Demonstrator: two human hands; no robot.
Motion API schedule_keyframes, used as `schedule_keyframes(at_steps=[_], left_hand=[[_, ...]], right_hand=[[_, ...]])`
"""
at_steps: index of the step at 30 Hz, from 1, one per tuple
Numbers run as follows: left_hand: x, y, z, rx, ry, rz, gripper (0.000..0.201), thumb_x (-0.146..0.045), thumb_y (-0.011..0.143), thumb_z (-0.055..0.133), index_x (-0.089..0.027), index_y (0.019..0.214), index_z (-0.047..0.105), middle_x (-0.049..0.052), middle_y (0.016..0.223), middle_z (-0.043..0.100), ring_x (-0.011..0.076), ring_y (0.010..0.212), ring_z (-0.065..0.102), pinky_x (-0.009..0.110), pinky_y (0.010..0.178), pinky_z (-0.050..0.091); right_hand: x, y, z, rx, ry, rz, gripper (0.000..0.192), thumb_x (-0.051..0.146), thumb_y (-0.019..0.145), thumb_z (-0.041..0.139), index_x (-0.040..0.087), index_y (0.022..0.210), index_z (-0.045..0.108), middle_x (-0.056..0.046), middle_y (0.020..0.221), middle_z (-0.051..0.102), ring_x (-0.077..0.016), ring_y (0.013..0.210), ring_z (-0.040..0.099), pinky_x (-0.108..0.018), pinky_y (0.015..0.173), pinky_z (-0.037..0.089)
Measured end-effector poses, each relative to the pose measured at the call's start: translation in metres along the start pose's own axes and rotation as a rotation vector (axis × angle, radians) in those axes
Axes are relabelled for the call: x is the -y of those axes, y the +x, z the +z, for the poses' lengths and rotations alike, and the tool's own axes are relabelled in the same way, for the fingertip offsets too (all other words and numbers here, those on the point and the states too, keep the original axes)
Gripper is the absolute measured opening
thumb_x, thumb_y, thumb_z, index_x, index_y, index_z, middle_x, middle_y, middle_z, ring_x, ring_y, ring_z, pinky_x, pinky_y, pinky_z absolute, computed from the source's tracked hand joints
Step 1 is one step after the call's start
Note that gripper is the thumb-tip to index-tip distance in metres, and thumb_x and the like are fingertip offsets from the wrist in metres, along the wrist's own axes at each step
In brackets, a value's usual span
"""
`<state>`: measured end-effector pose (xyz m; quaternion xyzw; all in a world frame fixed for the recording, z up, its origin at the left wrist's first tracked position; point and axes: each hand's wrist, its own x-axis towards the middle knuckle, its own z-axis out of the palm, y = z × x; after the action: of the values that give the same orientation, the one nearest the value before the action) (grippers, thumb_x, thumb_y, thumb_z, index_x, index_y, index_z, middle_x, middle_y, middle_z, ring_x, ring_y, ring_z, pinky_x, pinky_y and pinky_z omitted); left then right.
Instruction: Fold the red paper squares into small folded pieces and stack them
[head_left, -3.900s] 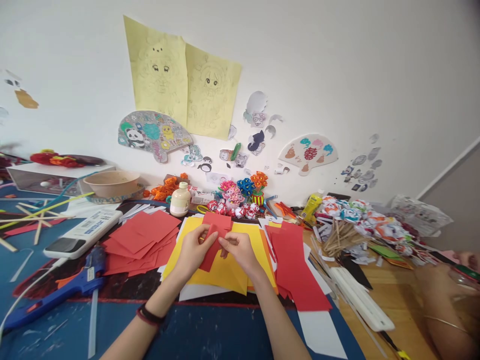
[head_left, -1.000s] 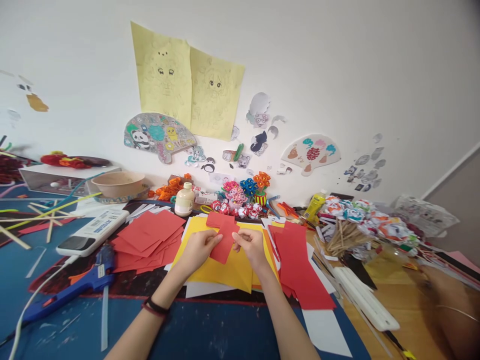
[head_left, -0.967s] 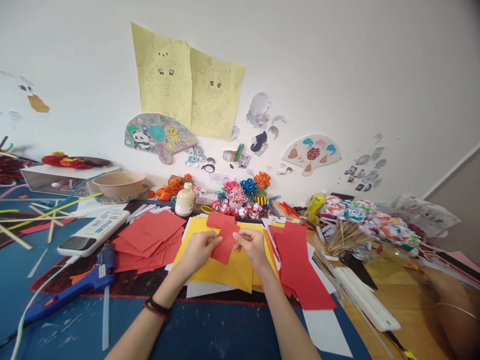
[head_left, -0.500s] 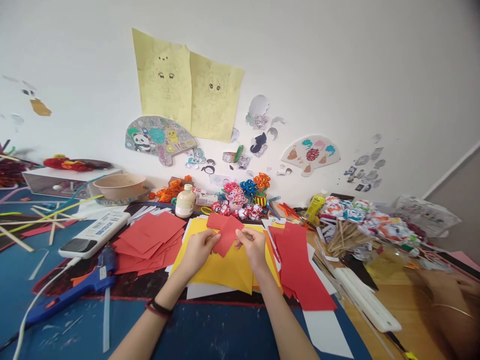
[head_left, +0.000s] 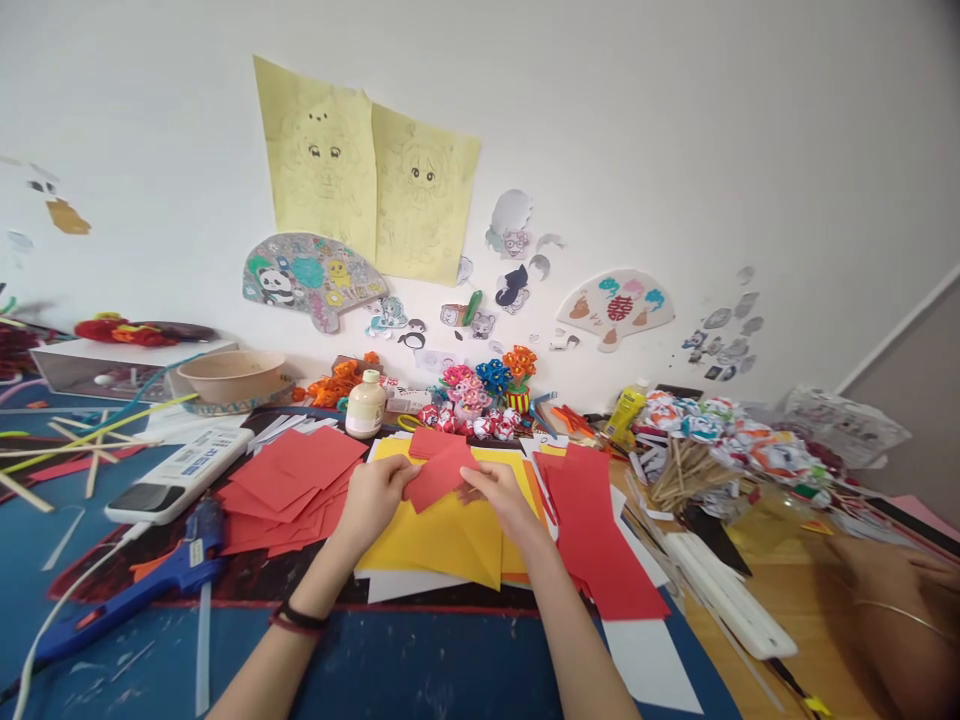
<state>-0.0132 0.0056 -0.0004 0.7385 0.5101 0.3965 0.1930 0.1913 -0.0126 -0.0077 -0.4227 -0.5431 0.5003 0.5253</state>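
**Currently: Red Paper Piece Held Between Both Hands**

Currently the red paper piece sits at centre frame, lifted just above the yellow sheets. The left hand pinches its lower left edge, fingers closed narrow on the paper. The right hand grips its right side, thumb and fingertips likewise closed on the paper. Judged from this grip, the step in hand is folding or creasing the piece; the exact fold line cannot be made out.

Orientation: the piece is tilted. Its long axis runs from lower left to upper right, with the upper corner pointing toward the wall at the top of the frame.

The next move would call for both pinches to hold firm while the edges are aligned, then pressure along the crease. A slack grip could let the fold run skewed.

Surroundings:
- Left of centre: a loose stack of red squares.
- Right of centre: long red strips, overlapping the yellow sheets.
- Lower left: a blue glue gun, with a remote control above it.
- Behind the paper: a small cream bottle.
- Far lower right: another person's arm, well apart.
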Motion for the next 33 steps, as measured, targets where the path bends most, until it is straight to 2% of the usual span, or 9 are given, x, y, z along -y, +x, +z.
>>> schedule_keyframes(at_steps=[3,8,12,18,22,25,27,30,33], left_hand=[[0.003,0.001,0.0,0.081,0.063,0.058,0.037,-0.038,0.086,0.046,-0.019,0.055,0.053,0.0,0.053,0.06,0.0141,0.054,0.053,0.023,0.055,0.029],[-0.002,-0.002,0.006,0.178,0.149,0.102,0.03,-0.039,0.083,0.051,-0.021,0.062,0.063,0.002,0.06,0.065,0.0171,0.062,0.056,0.025,0.058,0.029],[-0.011,-0.004,0.01,0.245,-0.137,0.096,0.028,-0.039,0.084,0.048,-0.02,0.076,0.066,0.002,0.075,0.069,0.0168,0.069,0.057,0.024,0.063,0.035],[-0.016,-0.007,0.02,0.292,-0.353,0.047,0.021,-0.033,0.083,0.043,-0.019,0.068,0.049,-0.003,0.062,0.052,0.0124,0.058,0.045,0.023,0.056,0.032],[-0.01,-0.005,0.019,0.277,-0.396,0.064,0.016,-0.026,0.08,0.042,-0.019,0.066,0.045,-0.004,0.059,0.048,0.0118,0.057,0.045,0.022,0.055,0.032],[-0.005,-0.002,0.01,0.284,-0.401,0.06,0.014,-0.021,0.078,0.042,-0.02,0.064,0.046,-0.004,0.056,0.051,0.0123,0.055,0.048,0.022,0.056,0.035],[-0.003,0.0,0.006,0.233,-0.386,0.048,0.015,-0.023,0.079,0.042,-0.02,0.066,0.048,-0.003,0.057,0.056,0.0134,0.057,0.051,0.023,0.058,0.037],[-0.004,0.001,0.008,0.152,-0.375,0.022,0.025,-0.038,0.084,0.043,-0.019,0.075,0.057,0.001,0.069,0.064,0.0159,0.066,0.056,0.025,0.063,0.04],[-0.006,-0.001,0.017,0.151,-0.379,-0.023,0.037,-0.051,0.083,0.047,-0.018,0.074,0.059,0.002,0.068,0.062,0.0164,0.064,0.055,0.025,0.06,0.039]], right_hand=[[0.002,-0.001,-0.002,-0.004,-0.072,-0.083,0.028,0.042,0.077,0.066,0.014,0.083,0.069,-0.005,0.079,0.066,-0.0159,0.069,0.059,-0.026,0.063,0.044],[-0.003,0.001,0.0,-0.042,-0.153,-0.141,0.03,0.039,0.076,0.067,0.014,0.063,0.061,0.001,0.06,0.052,-0.0115,0.057,0.045,-0.023,0.055,0.034],[-0.003,0.0,0.005,0.036,-0.215,-0.138,0.032,0.038,0.075,0.067,0.015,0.056,0.053,0.004,0.055,0.041,-0.0095,0.054,0.037,-0.023,0.052,0.027],[-0.002,-0.002,0.018,0.052,-0.265,-0.2,0.033,0.037,0.079,0.061,0.016,0.056,0.051,0.004,0.056,0.039,-0.0098,0.055,0.036,-0.023,0.052,0.026],[0.001,0.0,0.009,-0.073,-0.248,-0.239,0.03,0.039,0.079,0.061,0.016,0.06,0.057,0.003,0.057,0.045,-0.0116,0.056,0.041,-0.023,0.053,0.03],[0.006,0.001,-0.013,-0.288,-0.179,-0.261,0.029,0.043,0.077,0.063,0.017,0.064,0.059,0.001,0.061,0.052,-0.014,0.06,0.045,-0.024,0.057,0.034],[0.006,0.002,-0.025,-0.407,-0.126,-0.256,0.029,0.044,0.076,0.062,0.017,0.066,0.06,0.0,0.063,0.055,-0.0151,0.061,0.047,-0.025,0.057,0.036],[0.003,0.005,-0.027,-0.401,-0.103,-0.235,0.027,0.043,0.075,0.064,0.016,0.069,0.063,-0.002,0.067,0.06,-0.0166,0.065,0.05,-0.026,0.059,0.038],[0.001,0.006,-0.014,-0.334,-0.11,-0.22,0.026,0.043,0.075,0.064,0.017,0.072,0.066,-0.003,0.073,0.063,-0.0183,0.07,0.053,-0.027,0.065,0.041]])
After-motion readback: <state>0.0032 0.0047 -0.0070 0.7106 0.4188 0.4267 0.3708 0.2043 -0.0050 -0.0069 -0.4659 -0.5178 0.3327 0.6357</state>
